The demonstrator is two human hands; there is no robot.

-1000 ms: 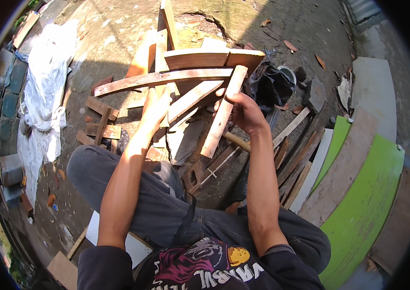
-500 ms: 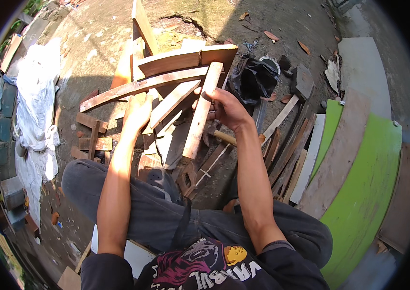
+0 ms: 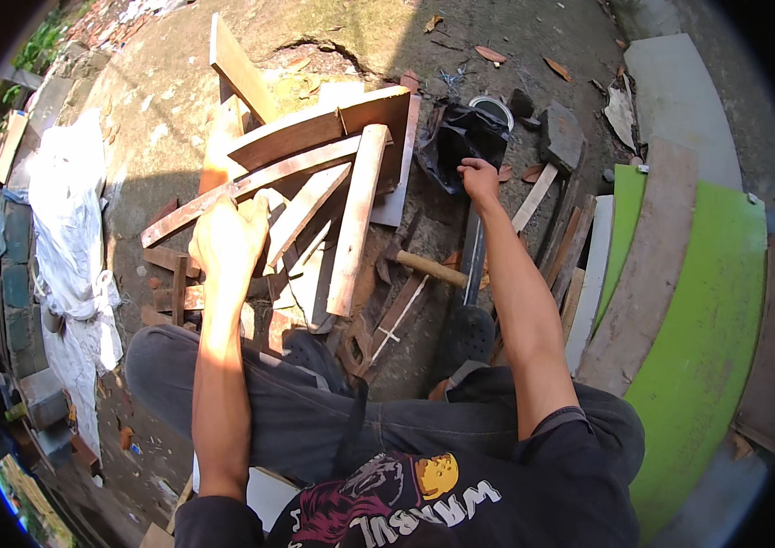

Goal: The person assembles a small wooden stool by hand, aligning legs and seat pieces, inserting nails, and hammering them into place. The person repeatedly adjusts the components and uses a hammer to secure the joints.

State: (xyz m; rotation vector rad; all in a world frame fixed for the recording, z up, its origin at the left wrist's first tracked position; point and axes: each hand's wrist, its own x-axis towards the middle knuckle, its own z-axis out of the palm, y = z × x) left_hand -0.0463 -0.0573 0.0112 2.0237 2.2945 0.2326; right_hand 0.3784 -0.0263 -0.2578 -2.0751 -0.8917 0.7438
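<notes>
Two hands: left on angular wooden frame, right at crinkled bag.

Your bare left grip is curled, forearm stretched forward; your bare right grip extends ahead, fingers bent, arm angled inward.

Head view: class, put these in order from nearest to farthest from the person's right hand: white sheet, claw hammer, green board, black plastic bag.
From the right hand:
1. Black plastic bag, right by the hand
2. Claw hammer, leftward and nearer the person's body
3. Green board, on the right
4. White sheet, far left
</notes>
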